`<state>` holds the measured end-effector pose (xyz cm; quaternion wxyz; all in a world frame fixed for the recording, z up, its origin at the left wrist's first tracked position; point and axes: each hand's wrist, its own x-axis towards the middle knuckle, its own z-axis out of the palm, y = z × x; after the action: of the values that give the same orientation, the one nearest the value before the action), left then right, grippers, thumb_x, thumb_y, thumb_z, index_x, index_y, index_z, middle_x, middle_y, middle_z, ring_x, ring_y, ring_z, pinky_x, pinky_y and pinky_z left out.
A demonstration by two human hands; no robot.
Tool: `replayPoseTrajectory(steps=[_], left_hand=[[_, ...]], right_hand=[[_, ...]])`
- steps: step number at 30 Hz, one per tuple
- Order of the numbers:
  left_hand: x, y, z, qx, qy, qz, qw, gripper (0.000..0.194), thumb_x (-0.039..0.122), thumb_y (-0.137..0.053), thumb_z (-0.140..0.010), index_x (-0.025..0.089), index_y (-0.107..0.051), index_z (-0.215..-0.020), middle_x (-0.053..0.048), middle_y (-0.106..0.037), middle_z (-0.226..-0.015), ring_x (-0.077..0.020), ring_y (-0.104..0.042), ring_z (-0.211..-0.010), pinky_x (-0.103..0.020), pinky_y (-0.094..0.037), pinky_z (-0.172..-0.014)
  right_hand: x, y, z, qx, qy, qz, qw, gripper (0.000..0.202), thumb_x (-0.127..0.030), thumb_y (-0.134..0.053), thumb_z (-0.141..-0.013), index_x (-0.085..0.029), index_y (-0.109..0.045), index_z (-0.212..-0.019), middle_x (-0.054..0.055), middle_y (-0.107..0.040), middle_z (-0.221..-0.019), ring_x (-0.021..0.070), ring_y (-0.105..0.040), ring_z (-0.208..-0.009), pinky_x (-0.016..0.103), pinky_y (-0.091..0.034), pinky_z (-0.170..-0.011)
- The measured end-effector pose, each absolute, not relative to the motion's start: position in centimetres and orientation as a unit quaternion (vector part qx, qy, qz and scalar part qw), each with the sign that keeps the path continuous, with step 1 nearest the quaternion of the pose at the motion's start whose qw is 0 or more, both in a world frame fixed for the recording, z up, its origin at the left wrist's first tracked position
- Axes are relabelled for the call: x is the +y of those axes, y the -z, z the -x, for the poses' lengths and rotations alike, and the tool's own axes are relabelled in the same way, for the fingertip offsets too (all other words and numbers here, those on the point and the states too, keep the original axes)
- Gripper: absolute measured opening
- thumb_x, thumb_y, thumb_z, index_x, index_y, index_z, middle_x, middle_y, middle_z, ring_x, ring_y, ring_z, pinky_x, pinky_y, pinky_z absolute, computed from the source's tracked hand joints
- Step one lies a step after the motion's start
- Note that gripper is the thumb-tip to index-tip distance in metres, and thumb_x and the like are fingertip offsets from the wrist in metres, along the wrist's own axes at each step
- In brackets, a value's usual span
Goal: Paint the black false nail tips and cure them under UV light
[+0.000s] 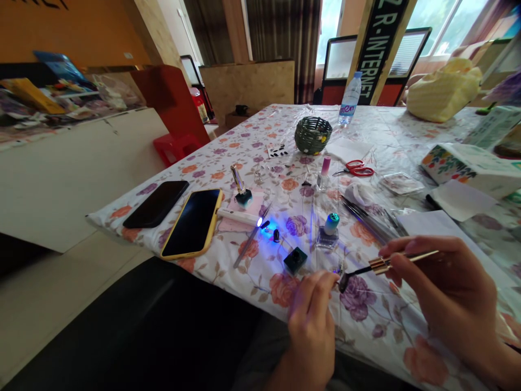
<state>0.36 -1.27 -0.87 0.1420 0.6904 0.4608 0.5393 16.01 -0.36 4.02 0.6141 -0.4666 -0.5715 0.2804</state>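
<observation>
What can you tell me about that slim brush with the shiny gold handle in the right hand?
The slim, gold-handled brush looks metallic along its shiny handle, with a dark stem; the bristles cannot be made out. Fingers and thumb of the right hand pinch it, slanted, over the white floral tablecloth. The stem runs down toward a small dark piece at the fingertips of the left hand; whether brush and piece touch is unclear.

Dark curtains (pixel 280 43) beside a bright window (pixel 330 24), orange wall (pixel 81 32) at left, pale floor (pixel 93 271) below
</observation>
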Motion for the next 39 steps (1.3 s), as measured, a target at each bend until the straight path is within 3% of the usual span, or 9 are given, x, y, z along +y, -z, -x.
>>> replayPoseTrajectory(steps=[5, 14, 23, 28, 34, 39], left_hand=[[-1.3, 1.0, -0.4, 0.455, -0.541, -0.692, 0.146, 0.034, -0.004, -0.043, -0.079, 0.018, -0.058, -0.100, -0.003, -0.063, -0.093, -0.0100, -0.059, -0.086, -0.018, -0.046, -0.084], [-1.4, 1.3, -0.3, 0.457, -0.526, -0.701, 0.152, 0.035, -0.001, -0.041, -0.082, 0.019, -0.057, -0.105, -0.003, -0.061, -0.095, -0.0103, -0.057, -0.090, -0.020, -0.045, -0.087], [-1.8, 1.6, 0.0, 0.435, -0.499, -0.746, 0.076, 0.029, 0.004, -0.039, -0.086, 0.013, -0.057, -0.107, -0.007, -0.062, -0.100, -0.0122, -0.056, -0.099, -0.022, -0.043, -0.093], [-1.9, 1.9, 0.1, 0.420, -0.500, -0.755, 0.052, 0.029, 0.005, -0.040, -0.086, 0.011, -0.056, -0.109, -0.009, -0.062, -0.101, -0.0139, -0.055, -0.101, -0.025, -0.044, -0.093], [-1.9, 2.0, 0.2, 0.417, -0.502, -0.755, 0.073, 0.031, 0.008, -0.037, -0.088, 0.013, -0.054, -0.113, -0.009, -0.062, -0.101, -0.0140, -0.055, -0.101, -0.025, -0.045, -0.092], [-1.9, 1.8, 0.2, 0.419, -0.509, -0.749, 0.070, 0.029, 0.008, -0.038, -0.088, 0.014, -0.056, -0.110, -0.008, -0.063, -0.099, -0.0129, -0.056, -0.100, -0.024, -0.045, -0.092]], right_hand=[[-0.6, -4.1, -15.8, -0.655, -0.298, 0.390, 0.575, 0.028, -0.002, -0.056, -0.075, -0.022, -0.051, -0.095, 0.001, -0.062, -0.088, 0.0104, -0.062, -0.073, 0.018, -0.055, -0.060], [-0.4, -4.0, -16.0, -0.591, -0.262, 0.453, 0.614, 0.023, -0.006, -0.060, -0.074, -0.020, -0.052, -0.090, 0.003, -0.063, -0.086, 0.0101, -0.061, -0.064, 0.017, -0.052, -0.052], [-0.8, -3.9, -16.3, -0.647, -0.213, 0.347, 0.645, 0.050, 0.009, -0.053, -0.068, -0.023, -0.048, -0.107, 0.001, -0.061, -0.088, 0.0154, -0.062, -0.076, 0.024, -0.057, -0.054], [-1.2, -4.1, -16.8, -0.724, -0.221, 0.301, 0.581, 0.055, 0.012, -0.051, -0.065, -0.022, -0.051, -0.108, 0.002, -0.061, -0.090, 0.0142, -0.062, -0.076, 0.022, -0.058, -0.054], [-1.2, -3.7, -17.1, -0.774, -0.187, 0.302, 0.524, 0.042, 0.011, -0.050, -0.066, -0.020, -0.056, -0.094, 0.003, -0.059, -0.095, 0.0144, -0.061, -0.082, 0.021, -0.057, -0.061], [-1.2, -3.7, -16.8, -0.736, -0.190, 0.333, 0.557, 0.049, 0.011, -0.050, -0.066, -0.021, -0.053, -0.104, 0.003, -0.060, -0.094, 0.0134, -0.062, -0.077, 0.022, -0.057, -0.060]])
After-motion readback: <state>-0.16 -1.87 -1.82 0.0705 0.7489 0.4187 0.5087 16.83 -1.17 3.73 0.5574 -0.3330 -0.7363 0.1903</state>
